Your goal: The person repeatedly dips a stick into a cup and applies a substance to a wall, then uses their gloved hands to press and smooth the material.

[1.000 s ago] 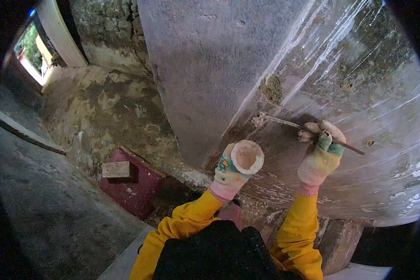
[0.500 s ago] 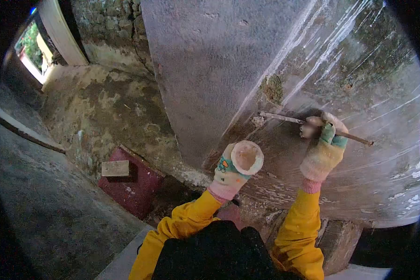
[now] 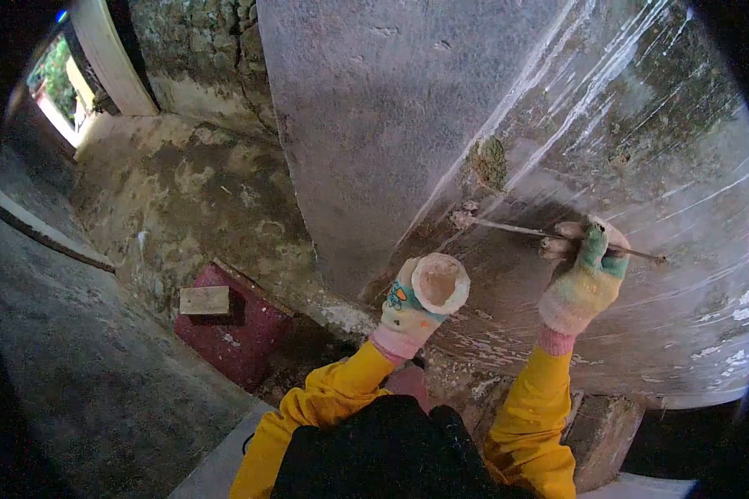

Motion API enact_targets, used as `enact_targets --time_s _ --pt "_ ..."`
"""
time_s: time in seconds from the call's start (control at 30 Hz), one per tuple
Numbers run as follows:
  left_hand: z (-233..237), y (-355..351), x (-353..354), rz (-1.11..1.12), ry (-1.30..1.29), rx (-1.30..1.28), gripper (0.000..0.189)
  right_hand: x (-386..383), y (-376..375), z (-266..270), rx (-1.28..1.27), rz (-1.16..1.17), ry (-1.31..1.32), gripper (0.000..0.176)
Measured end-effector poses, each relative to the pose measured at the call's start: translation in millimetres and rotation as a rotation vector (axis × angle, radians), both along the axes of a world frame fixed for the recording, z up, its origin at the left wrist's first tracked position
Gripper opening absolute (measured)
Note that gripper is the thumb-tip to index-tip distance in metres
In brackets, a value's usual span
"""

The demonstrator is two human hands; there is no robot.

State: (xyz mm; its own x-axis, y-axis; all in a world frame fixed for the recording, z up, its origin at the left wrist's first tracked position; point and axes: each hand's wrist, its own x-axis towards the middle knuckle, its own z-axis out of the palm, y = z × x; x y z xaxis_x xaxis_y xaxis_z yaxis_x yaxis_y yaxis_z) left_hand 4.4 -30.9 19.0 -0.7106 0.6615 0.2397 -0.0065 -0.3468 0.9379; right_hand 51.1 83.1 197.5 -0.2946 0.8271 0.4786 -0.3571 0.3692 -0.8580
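My left hand (image 3: 407, 308), in a pale patterned knit glove, is closed around a small round cup (image 3: 439, 284). The cup is whitish and crusted, with a pinkish-grey paste inside. My right hand (image 3: 585, 270), gloved in cream, green and pink, grips a thin metal spatula (image 3: 516, 228) with fingers wrapped around its middle. One end of the spatula points left to a lump of plaster (image 3: 462, 217) at the wall; the other sticks out past my hand to the right. Just above the lump is a rough greenish patch (image 3: 488, 162) on the wall.
The grey wall (image 3: 674, 183) bears white streaks, and a smooth grey panel (image 3: 358, 100) adjoins it. On the stained floor (image 3: 175, 183) lies a dark red board (image 3: 241, 345) with a wooden block (image 3: 205, 301) on it. A bright doorway (image 3: 58, 83) shows at upper left.
My right hand has shifted slightly right and down and the spatula has turned, its blade now looking thinner. My left hand and the cup have barely moved.
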Motion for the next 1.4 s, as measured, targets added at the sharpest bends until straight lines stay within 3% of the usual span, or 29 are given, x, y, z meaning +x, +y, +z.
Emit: enact_targets --time_s 0.1,0.17,0.3,0.4,0.5,0.57,0.6,0.67,0.7,0.77,0.8,0.87,0.9,0.97,1.0,1.07,1.17,1.2,1.27,1.4 --pt "-7 5 3 0.162 0.127 -0.081 0.036 -8 -5 2 -0.071 -0.03 -0.005 0.012" --pt "-11 9 -1 0.012 -0.241 0.034 0.034 -16 -9 4 -0.08 -0.068 -0.024 0.013" --pt "12 6 2 0.111 -0.267 0.119 0.043 -20 -9 10 -0.119 -0.154 -0.035 0.015" --pt "22 -1 1 0.04 -0.382 0.187 0.039 -4 -11 7 -0.044 -0.101 0.01 0.017" --pt "29 -7 0 -0.004 -0.447 0.283 0.035 5 -8 -7 0.001 -0.038 -0.115 0.022" --pt "32 -11 0 -0.166 -0.92 0.578 0.035 8 -9 -10 0.0 0.032 -0.22 0.025" --pt "27 -12 0 -0.165 -0.92 0.578 0.035 10 -7 -13 -0.001 0.032 -0.221 0.025" --pt "13 -14 2 -0.108 -0.373 0.336 0.03 11 -3 -23 0.018 0.09 -0.171 0.025" --pt "16 -14 3 -0.108 -0.373 0.333 0.03 14 -2 -27 0.015 0.09 -0.171 0.025" --pt "27 -13 5 -0.091 -0.775 0.47 0.035 20 4 -34 0.071 0.17 -0.157 0.024" --pt "24 -13 5 -0.09 -0.775 0.468 0.035 24 4 -37 0.069 0.171 -0.157 0.024" --pt "12 -12 6 0.004 -0.479 0.279 0.034 31 6 -43 -0.006 0.225 -0.174 0.023" --pt "6 -13 6 0.006 -0.479 0.279 0.034 32 10 -47 0.022 0.245 -0.193 0.021" --pt "-4 -16 4 -0.045 -0.187 0.092 0.034 33 14 -55 -0.013 0.211 -0.203 0.02" --pt "-1 -16 4 -0.045 -0.186 0.091 0.034 33 15 -58 -0.048 0.175 -0.213 0.019" --pt "9 -15 7 0.013 -0.574 0.235 0.039 30 14 -58 -0.096 0.161 -0.189 0.018" --pt "5 -13 9 0.068 -0.7 0.321 0.042 27 15 -59 -0.149 0.147 -0.16 0.017" --pt "4 -13 10 0.067 -0.7 0.318 0.042 28 18 -60 -0.158 0.154 -0.16 0.017" --pt "-1 -17 7 0.008 -0.343 0.113 0.035 23 12 -57 -0.151 0.115 -0.145 0.018" --pt "-3 -16 3 0.019 -0.237 -0.05 0.034 19 2 -58 -0.263 0.043 -0.087 0.021"
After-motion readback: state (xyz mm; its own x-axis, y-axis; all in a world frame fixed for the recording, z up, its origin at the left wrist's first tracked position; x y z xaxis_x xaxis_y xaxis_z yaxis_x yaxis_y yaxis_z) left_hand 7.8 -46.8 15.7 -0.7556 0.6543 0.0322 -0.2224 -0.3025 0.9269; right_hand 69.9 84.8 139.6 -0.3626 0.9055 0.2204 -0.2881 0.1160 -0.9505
